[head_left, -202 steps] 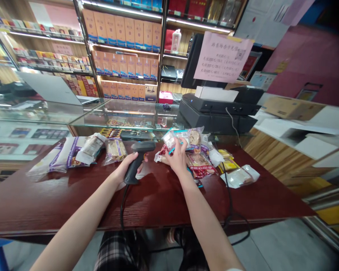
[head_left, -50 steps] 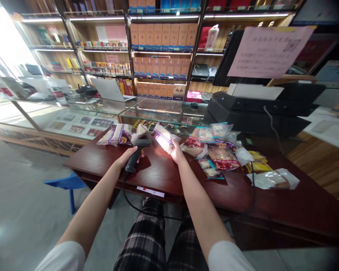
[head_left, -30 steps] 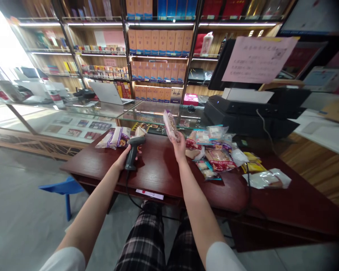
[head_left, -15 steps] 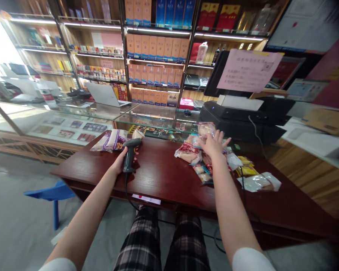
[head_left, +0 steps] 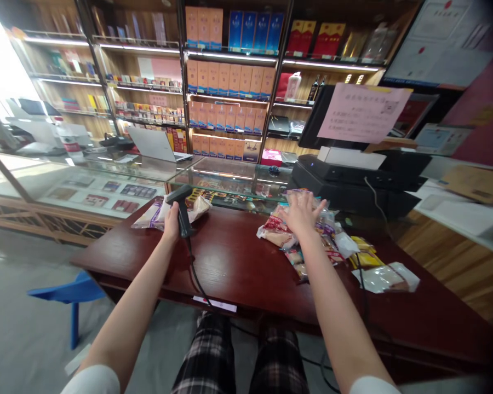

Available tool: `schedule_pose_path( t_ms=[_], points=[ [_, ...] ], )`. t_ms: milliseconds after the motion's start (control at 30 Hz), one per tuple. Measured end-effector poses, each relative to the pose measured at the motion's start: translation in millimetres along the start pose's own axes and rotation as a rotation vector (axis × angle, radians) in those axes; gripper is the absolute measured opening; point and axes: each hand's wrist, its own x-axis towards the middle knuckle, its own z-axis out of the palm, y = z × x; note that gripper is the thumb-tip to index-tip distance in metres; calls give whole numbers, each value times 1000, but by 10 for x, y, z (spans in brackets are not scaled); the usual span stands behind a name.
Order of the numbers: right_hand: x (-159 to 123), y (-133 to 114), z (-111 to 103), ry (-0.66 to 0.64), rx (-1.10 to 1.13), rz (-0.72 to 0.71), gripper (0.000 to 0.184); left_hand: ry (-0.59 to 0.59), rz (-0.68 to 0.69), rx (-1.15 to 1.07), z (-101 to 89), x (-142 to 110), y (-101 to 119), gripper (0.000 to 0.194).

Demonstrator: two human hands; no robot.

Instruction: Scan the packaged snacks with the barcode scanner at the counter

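My left hand (head_left: 172,221) is wrapped round the handle of a black barcode scanner (head_left: 184,216), whose cable drops toward the desk's front edge. Just behind the scanner lie bagged snacks in white and purple packaging (head_left: 150,213). On the right of the dark red desk (head_left: 225,246), my right hand (head_left: 302,213) rests over a heap of packaged snacks, fingers spread. A red-and-clear snack packet (head_left: 276,230) shows to the left of that hand. Whether the fingers press on a packet beneath them is hidden.
Yellow packets (head_left: 363,251) and a clear-and-white packet (head_left: 388,277) lie right of the heap. Behind stand a monitor with a pink sheet (head_left: 361,113), a black printer-like machine (head_left: 332,175) and a glass display counter (head_left: 222,169). A blue stool (head_left: 72,293) is at lower left.
My left hand has raised the scanner slightly and shifted it left. My right hand has come lower onto the heap and moved a little left. The view has tilted slightly.
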Motion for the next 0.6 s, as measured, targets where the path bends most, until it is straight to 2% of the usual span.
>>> schedule_pose_path(
  t_ms=[100, 167, 233, 300, 333, 400, 467, 600],
  points=[
    [-62, -278, 5, 45, 193, -155, 49, 25, -8, -42, 64, 167, -76, 42],
    [-107, -573, 110, -4, 417, -276, 42, 24, -54, -85, 117, 200, -172, 41],
    [-134, -920, 323, -143, 697, -310, 38, 24, -119, -116, 163, 187, -262, 42],
    [-137, -1274, 611, -334, 966, -223, 39, -9, -192, -161, 194, 149, -314, 45],
    [-131, -1442, 762, -408, 1032, -186, 43, -38, -232, -191, 205, 126, -323, 48],
    [-113, -1737, 1032, -496, 1071, -158, 51, -81, -320, -257, 217, 83, -317, 52],
    [-103, -1962, 1224, -551, 1032, -160, 54, -77, -352, -310, 217, 53, -298, 49],
    [-171, -2175, 1370, -587, 899, -179, 43, -61, -276, -353, 188, 49, -279, 48]
  ],
)
